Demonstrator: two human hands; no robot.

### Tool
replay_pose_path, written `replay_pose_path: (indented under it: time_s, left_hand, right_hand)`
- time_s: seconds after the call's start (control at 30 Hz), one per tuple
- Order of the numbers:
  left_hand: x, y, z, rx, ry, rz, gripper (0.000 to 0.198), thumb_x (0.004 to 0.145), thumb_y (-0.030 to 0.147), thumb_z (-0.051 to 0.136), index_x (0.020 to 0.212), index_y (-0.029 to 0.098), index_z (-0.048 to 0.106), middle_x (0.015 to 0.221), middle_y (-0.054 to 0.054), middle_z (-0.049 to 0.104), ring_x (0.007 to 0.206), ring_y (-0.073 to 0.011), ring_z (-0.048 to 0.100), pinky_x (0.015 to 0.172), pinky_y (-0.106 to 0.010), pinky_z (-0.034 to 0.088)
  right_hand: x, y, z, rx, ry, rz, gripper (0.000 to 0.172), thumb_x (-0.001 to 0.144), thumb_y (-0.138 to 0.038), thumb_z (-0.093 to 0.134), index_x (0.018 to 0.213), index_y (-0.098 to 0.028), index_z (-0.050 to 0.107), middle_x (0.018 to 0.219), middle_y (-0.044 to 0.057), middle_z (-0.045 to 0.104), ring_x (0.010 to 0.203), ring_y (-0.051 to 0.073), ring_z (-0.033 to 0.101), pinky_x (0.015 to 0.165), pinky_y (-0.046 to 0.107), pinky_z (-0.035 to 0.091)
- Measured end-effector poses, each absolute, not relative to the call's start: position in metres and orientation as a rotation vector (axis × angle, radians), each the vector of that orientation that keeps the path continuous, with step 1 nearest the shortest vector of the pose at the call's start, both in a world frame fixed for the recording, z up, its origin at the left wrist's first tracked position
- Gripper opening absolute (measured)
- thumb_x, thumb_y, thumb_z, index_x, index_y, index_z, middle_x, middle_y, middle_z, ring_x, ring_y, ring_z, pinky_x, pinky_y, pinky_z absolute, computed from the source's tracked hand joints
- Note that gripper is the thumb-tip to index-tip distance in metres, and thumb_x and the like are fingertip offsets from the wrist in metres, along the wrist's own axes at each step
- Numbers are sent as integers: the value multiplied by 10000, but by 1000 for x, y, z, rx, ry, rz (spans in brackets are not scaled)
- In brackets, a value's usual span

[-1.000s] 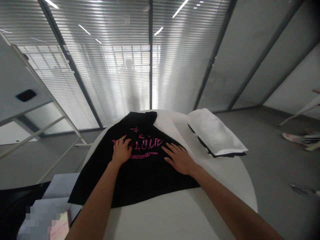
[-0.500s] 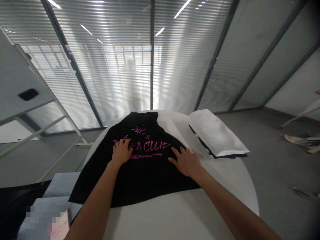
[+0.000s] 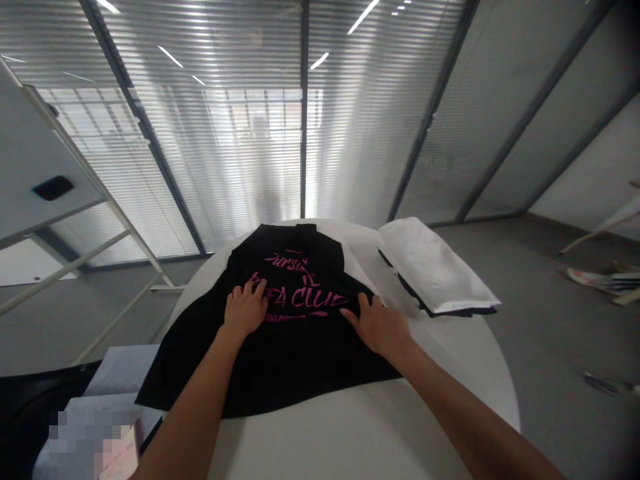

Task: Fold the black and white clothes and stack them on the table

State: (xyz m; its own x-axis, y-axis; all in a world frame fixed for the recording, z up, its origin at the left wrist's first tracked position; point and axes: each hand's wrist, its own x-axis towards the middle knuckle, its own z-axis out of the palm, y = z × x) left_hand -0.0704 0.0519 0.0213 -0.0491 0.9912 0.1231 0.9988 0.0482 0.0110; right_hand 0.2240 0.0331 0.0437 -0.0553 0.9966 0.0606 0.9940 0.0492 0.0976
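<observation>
A black T-shirt [image 3: 300, 360] with pink lettering lies spread on a round white table [image 3: 310, 447], its neck end pointing away from me. My left hand [image 3: 246, 308] rests on the left part of the print, fingers spread over some of the letters. At the right side of the lettering, my right hand [image 3: 383, 327] presses on the cloth with its fingers apart. Neither hand grips anything. Part of the print is hidden under my left hand, and my forearms cover some of the lower shirt.
Folded white cloth [image 3: 435, 270] over something black lies at the table's right. Papers [image 3: 120, 370] and a pinkish card [image 3: 123, 457] are at lower left, beside a black item [image 3: 40, 407]. A whiteboard stand [image 3: 115, 213] stands left; a blind-covered glass partition [image 3: 250, 133] rises behind.
The upper part of the shirt has been smoothed out: its right shoulder now spreads wider and more lettering shows. My right hand has shifted slightly right.
</observation>
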Motion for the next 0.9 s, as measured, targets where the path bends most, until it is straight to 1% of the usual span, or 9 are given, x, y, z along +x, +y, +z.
replay_pose_path:
  time_s: [0.17, 0.3, 0.43, 0.57, 0.63, 0.7, 0.77, 0.83, 0.9]
  left_hand:
    - [-68, 47, 28, -2115, -2284, -43, 552, 922, 429, 359, 1457, 293, 348, 1313, -127, 507, 1122, -336, 492, 877, -451, 437]
    - [-62, 43, 37, -2183, -2288, -16, 543, 916, 449, 361, 1431, 280, 390, 1255, -130, 536, 1057, -335, 564, 814, -431, 475]
    - [-57, 41, 48, -2227, -2316, -34, 479, 936, 479, 301, 1332, 298, 501, 1177, -110, 588, 923, -285, 649, 768, -419, 495]
    - [-58, 41, 55, -2292, -2278, -69, 427, 935, 466, 321, 1191, 282, 609, 1111, -95, 652, 956, -282, 655, 789, -408, 491]
    - [-58, 42, 56, -2317, -2266, -72, 421, 936, 465, 316, 1131, 275, 636, 1067, -91, 678, 946, -285, 659, 776, -410, 493]
    - [-57, 42, 57, -2341, -2243, -72, 415, 936, 462, 311, 1074, 268, 652, 1016, -84, 695, 919, -284, 665, 754, -407, 494]
    - [-56, 42, 57, -2369, -2204, -75, 399, 932, 449, 319, 1017, 259, 660, 974, -77, 703, 889, -281, 667, 726, -394, 494]
    - [-54, 42, 57, -2401, -2160, -82, 382, 928, 437, 332, 967, 252, 664, 952, -71, 704, 867, -271, 667, 703, -372, 487]
    - [-52, 42, 56, -2436, -2120, -89, 370, 923, 433, 348, 937, 249, 669, 946, -68, 702, 858, -256, 664, 695, -347, 477]
  right_hand:
    - [230, 36, 49, 2140, 2195, 137, 646, 921, -641, 265, 1180, -144, 587, 1123, 200, 579, 909, 336, 655, 708, 428, 506]
    - [240, 41, 54, 2148, 2147, 92, 616, 923, -620, 312, 1153, -139, 623, 1118, 193, 592, 942, 357, 647, 732, 448, 508]
    - [249, 45, 55, 2184, 2077, 89, 618, 909, -622, 353, 1113, -123, 655, 1102, 211, 606, 930, 366, 650, 726, 451, 506]
    - [251, 45, 53, 2200, 2067, 106, 605, 898, -612, 395, 1062, -103, 678, 1068, 222, 623, 913, 367, 653, 718, 444, 503]
    - [249, 45, 53, 2225, 2072, 141, 589, 901, -599, 401, 1033, -99, 683, 1039, 221, 632, 890, 359, 655, 712, 445, 501]
    - [245, 46, 52, 2246, 2104, 206, 550, 917, -566, 392, 1010, -107, 681, 1021, 219, 635, 915, 358, 642, 716, 439, 496]
    - [241, 48, 52, 2231, 2207, 293, 493, 941, -510, 371, 1048, -127, 663, 1046, 209, 633, 982, 354, 612, 740, 432, 488]
    - [237, 51, 50, 2171, 2377, 361, 459, 960, -462, 349, 1164, -150, 616, 1122, 189, 622, 1052, 335, 578, 800, 436, 470]
    - [234, 53, 44, 2062, 2562, 372, 473, 970, -446, 333, 1301, -174, 532, 1247, 167, 582, 1146, 313, 530, 898, 448, 428]
